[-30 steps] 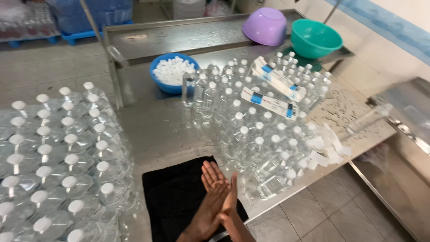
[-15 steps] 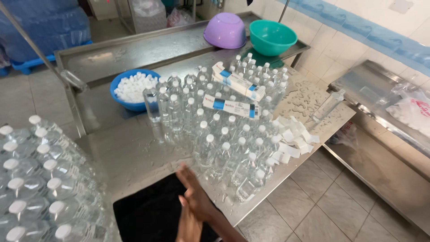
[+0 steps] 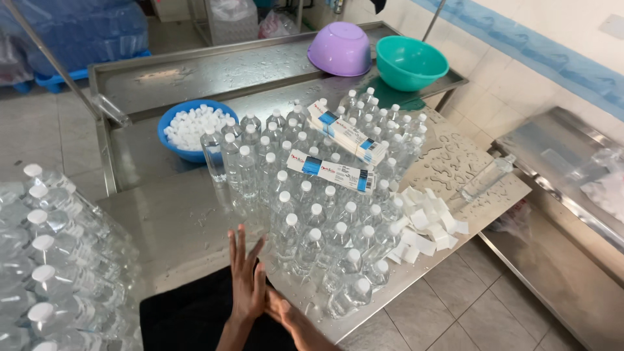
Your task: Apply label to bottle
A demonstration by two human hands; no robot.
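Hands now lower and nearer table edge than half second ago, palms apart. Left hand point(image 3: 247, 283) flat, fingers spread, empty. Right hand point(image 3: 281, 309) loose, empty, nearer capped bottles point(image 3: 312, 244), which stand upright just ahead to right on steel table point(image 3: 182, 227).

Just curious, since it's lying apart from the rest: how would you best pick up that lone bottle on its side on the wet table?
Grip the lying bottle around its middle, from above. Its rounded body is clear all round, with the table under it.

Water-bottling workshop; steel tables point(image 3: 195, 221) crowded with capped bottles point(image 3: 312, 214).
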